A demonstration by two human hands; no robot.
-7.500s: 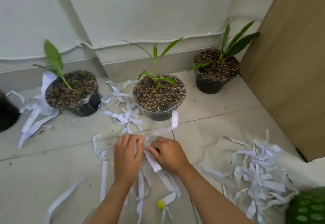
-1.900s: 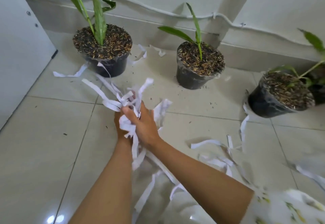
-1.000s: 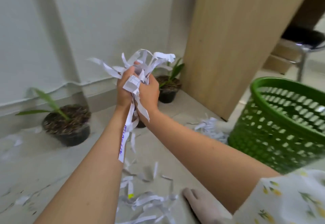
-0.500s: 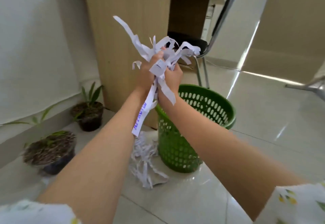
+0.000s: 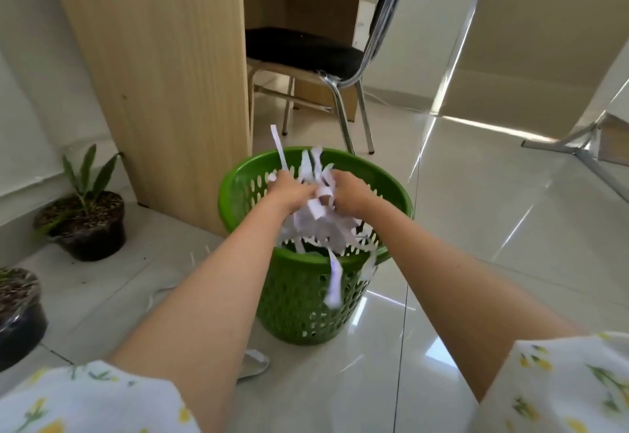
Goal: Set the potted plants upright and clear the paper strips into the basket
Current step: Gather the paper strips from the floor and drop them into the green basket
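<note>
A bunch of white paper strips [image 5: 316,218] hangs between my two hands over the mouth of the green perforated basket [image 5: 306,306]. My left hand [image 5: 289,191] grips the bunch from the left, my right hand [image 5: 350,192] from the right. Some strips trail down over the basket's near rim. One black potted plant [image 5: 85,221] stands upright at the left by the wall. Another pot [image 5: 18,313] shows partly at the left edge.
A tall wooden panel [image 5: 163,68] rises just behind and left of the basket. A chair [image 5: 306,54] with a black seat and chrome legs stands behind it. A few stray strips [image 5: 253,366] lie on the glossy tiled floor near the basket's base.
My hands have dropped with the bunch of strips from chest height down to the basket's opening, and the bunch is loosening with strips falling downward.
</note>
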